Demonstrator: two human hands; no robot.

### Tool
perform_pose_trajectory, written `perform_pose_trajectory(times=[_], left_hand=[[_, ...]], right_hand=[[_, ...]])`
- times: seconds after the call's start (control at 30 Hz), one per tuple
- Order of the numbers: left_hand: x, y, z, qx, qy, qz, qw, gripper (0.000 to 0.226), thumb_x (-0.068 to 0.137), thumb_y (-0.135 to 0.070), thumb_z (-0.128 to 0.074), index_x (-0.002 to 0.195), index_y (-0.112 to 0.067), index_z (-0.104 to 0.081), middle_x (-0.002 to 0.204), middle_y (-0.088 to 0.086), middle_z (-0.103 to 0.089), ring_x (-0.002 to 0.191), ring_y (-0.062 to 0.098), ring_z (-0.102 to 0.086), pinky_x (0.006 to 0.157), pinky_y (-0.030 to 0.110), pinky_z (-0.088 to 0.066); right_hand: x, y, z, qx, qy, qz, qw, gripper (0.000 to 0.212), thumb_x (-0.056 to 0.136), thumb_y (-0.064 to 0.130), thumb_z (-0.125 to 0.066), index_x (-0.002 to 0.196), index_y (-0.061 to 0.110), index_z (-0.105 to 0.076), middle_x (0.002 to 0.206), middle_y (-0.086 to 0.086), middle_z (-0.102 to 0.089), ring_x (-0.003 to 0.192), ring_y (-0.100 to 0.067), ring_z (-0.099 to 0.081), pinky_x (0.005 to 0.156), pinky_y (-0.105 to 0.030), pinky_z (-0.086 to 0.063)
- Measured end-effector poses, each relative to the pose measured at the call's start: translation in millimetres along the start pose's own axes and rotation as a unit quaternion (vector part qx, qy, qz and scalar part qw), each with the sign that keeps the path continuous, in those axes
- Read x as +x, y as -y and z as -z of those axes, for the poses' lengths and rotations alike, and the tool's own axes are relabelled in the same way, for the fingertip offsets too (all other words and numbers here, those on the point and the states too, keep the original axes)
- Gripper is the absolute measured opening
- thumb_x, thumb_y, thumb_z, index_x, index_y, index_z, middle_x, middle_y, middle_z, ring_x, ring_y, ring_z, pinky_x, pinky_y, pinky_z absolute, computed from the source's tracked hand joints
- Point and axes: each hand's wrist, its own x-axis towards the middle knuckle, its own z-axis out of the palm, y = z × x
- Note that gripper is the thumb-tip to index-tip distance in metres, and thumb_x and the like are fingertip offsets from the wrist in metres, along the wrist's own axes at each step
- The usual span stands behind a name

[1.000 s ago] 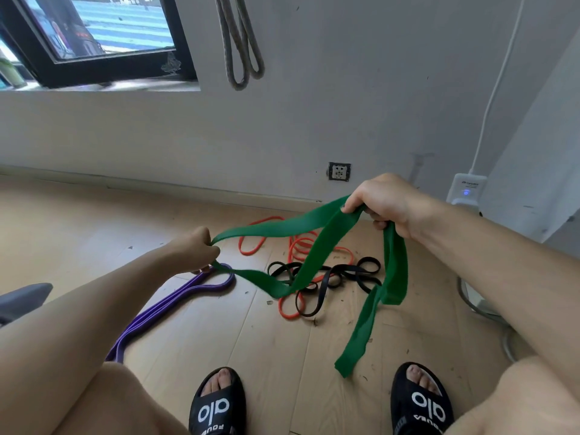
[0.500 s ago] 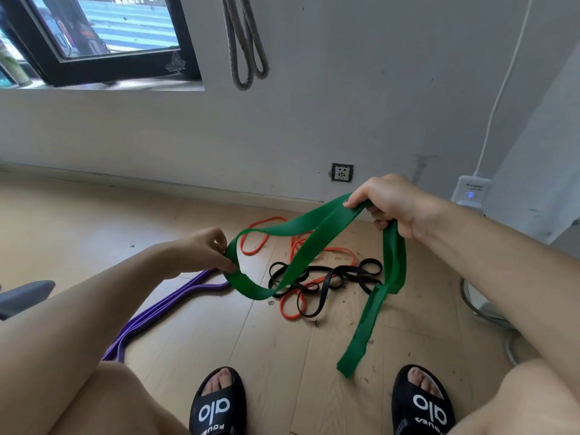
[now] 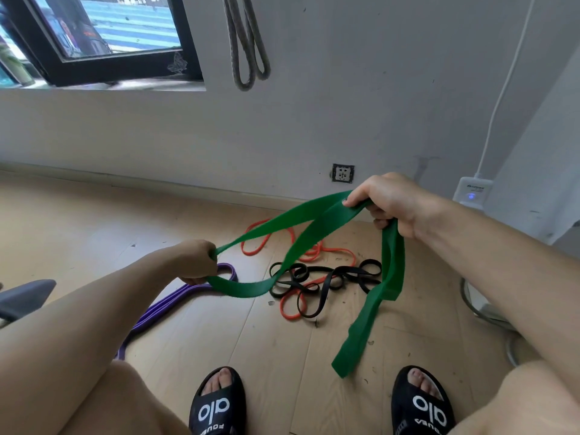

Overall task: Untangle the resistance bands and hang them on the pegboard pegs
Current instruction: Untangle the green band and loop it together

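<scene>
We hold a green band (image 3: 301, 233) above the wooden floor (image 3: 78, 233), our left hand (image 3: 197, 262) gripping one end low, our right hand (image 3: 389, 199) clutching it higher, with a loose tail hanging from that fist. Below lie an orange band (image 3: 260, 246) tangled with a black band (image 3: 317, 281), and a purple band (image 3: 163, 306) beside them. A gray band (image 3: 248, 45) hangs on the wall (image 3: 345, 98) near a window (image 3: 103, 42).

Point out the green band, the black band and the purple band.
green band (image 3: 317, 227): head view, on the wide strap between the hands.
black band (image 3: 324, 290): head view, on a floor loop.
purple band (image 3: 163, 306): head view, on its doubled straight run.
</scene>
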Motion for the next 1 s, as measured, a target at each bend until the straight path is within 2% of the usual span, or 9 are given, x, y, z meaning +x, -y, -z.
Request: perform_pose_trajectory(times=[0.07, 0.17, 0.23, 0.33, 0.5, 0.77, 0.83, 0.9, 1.0], left_hand=[[2, 4, 0, 0.006, 0.049, -0.006, 0.999, 0.048, 0.086, -0.025, -0.078, 0.125, -0.013, -0.053, 0.115, 0.015, -0.069, 0.082, 0.019, -0.062, 0.063, 0.027, -0.053], [0, 2, -3, 0.063, 0.080, -0.033, 0.994, 0.101, 0.073, -0.045, -0.087, 0.152, -0.027, -0.026, 0.145, 0.010, -0.053, 0.118, 0.028, -0.057, 0.100, 0.040, -0.052], [-9, -14, -4, 0.015, 0.087, -0.092, 0.992, 0.108, 0.077, -0.042, -0.087, 0.157, -0.033, -0.016, 0.154, 0.011, -0.045, 0.132, 0.031, -0.050, 0.112, 0.044, -0.044], [-35, -50, -4, -0.099, 0.089, -0.220, 0.966, 0.103, 0.074, -0.046, -0.087, 0.153, -0.043, -0.021, 0.155, 0.004, -0.043, 0.140, 0.021, -0.044, 0.114, 0.036, -0.039], [-59, -99, -16, -0.171, 0.064, -0.380, 0.907, 0.089, 0.070, -0.065, -0.078, 0.146, -0.043, -0.037, 0.143, -0.019, -0.054, 0.137, 0.000, -0.046, 0.117, 0.037, -0.036], [-52, -110, -11, -0.163, -0.060, -0.414, 0.893, 0.044, 0.082, -0.052, -0.068, 0.119, -0.028, -0.061, 0.107, -0.006, -0.073, 0.100, 0.018, -0.069, 0.093, 0.050, -0.055], [-49, -107, -6, -0.145, -0.062, -0.417, 0.895, 0.029, 0.085, -0.046, -0.071, 0.102, -0.025, -0.062, 0.085, -0.011, -0.068, 0.077, 0.017, -0.062, 0.078, 0.046, -0.055], [-48, -104, -1, -0.129, -0.069, -0.412, 0.899, 0.021, 0.089, -0.041, -0.073, 0.088, -0.029, -0.057, 0.068, -0.021, -0.055, 0.062, 0.007, -0.048, 0.065, 0.034, -0.043], [-55, -102, 4, -0.108, -0.071, -0.427, 0.895, 0.029, 0.085, -0.055, -0.072, 0.097, -0.031, -0.059, 0.077, -0.018, -0.060, 0.069, 0.009, -0.054, 0.066, 0.035, -0.046]], right_hand=[[0, 1, 1, 0.001, 0.018, 0.004, 1.000, 0.031, 0.082, 0.006, -0.072, 0.062, 0.017, -0.050, 0.048, 0.005, -0.028, 0.042, -0.012, -0.021, 0.043, -0.025, -0.025], [-2, 2, -4, -0.024, 0.087, 0.019, 0.996, 0.030, 0.081, 0.010, -0.075, 0.062, 0.016, -0.053, 0.049, 0.004, -0.027, 0.046, -0.013, -0.020, 0.043, -0.024, -0.022], [-5, 1, -11, -0.054, 0.134, 0.039, 0.989, 0.028, 0.081, 0.011, -0.077, 0.058, 0.014, -0.061, 0.052, 0.002, -0.031, 0.047, -0.013, -0.021, 0.044, -0.025, -0.020], [-10, 2, -22, -0.085, 0.174, 0.069, 0.979, 0.023, 0.082, 0.013, -0.079, 0.061, 0.012, -0.070, 0.057, -0.005, -0.040, 0.046, -0.013, -0.026, 0.044, -0.024, -0.022], [-8, 4, -27, -0.075, 0.150, 0.081, 0.982, 0.036, 0.085, 0.018, -0.077, 0.054, 0.016, -0.059, 0.051, -0.002, -0.035, 0.043, -0.014, -0.025, 0.044, -0.025, -0.021], [-8, 2, -20, -0.062, 0.170, 0.086, 0.980, 0.041, 0.092, 0.025, -0.071, 0.057, 0.019, -0.051, 0.051, 0.002, -0.031, 0.044, -0.013, -0.023, 0.048, -0.029, -0.020], [-6, 0, -18, -0.087, 0.167, 0.093, 0.978, 0.041, 0.091, 0.032, -0.073, 0.058, 0.020, -0.051, 0.050, 0.003, -0.035, 0.043, -0.013, -0.026, 0.047, -0.028, -0.021], [-5, -1, -17, -0.112, 0.158, 0.099, 0.976, 0.041, 0.090, 0.040, -0.073, 0.061, 0.020, -0.053, 0.049, 0.004, -0.038, 0.043, -0.013, -0.029, 0.046, -0.028, -0.022], [-2, -3, -21, -0.127, 0.148, 0.121, 0.973, 0.039, 0.090, 0.049, -0.072, 0.071, 0.016, -0.059, 0.050, 0.004, -0.039, 0.042, -0.013, -0.031, 0.044, -0.028, -0.023]])
